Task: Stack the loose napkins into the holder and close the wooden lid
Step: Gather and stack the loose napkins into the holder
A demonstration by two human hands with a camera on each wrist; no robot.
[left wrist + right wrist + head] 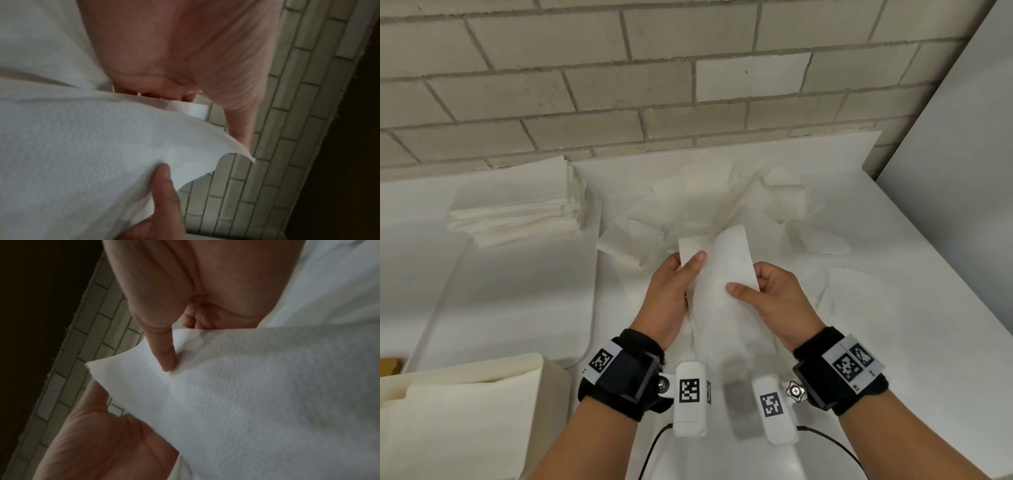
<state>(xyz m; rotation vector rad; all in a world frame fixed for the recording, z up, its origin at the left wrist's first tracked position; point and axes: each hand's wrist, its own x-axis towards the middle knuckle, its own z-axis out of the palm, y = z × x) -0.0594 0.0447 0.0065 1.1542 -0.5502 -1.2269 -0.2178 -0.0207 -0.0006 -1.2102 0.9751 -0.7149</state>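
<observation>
Both hands hold one white napkin [722, 274] up above the table. My left hand [674, 291] pinches its left edge, thumb on top. My right hand [774, 294] pinches the right edge with the thumb laid across the paper. In the left wrist view the napkin [92, 154] fills the frame, and my left hand [174, 91] curls behind it. The right wrist view shows the napkin [257, 394] pinched by my right hand [170, 353]. Loose napkins [722, 202] lie crumpled behind the hands. The white holder [469, 411], bottom left, has napkins inside. No wooden lid shows clearly.
A neat stack of folded napkins [524, 209] sits at the back left near the brick wall [619, 85]. More loose sheets [859, 294] lie right of my right hand. A white panel [962, 171] rises at the right. Cables [654, 445] trail by my wrists.
</observation>
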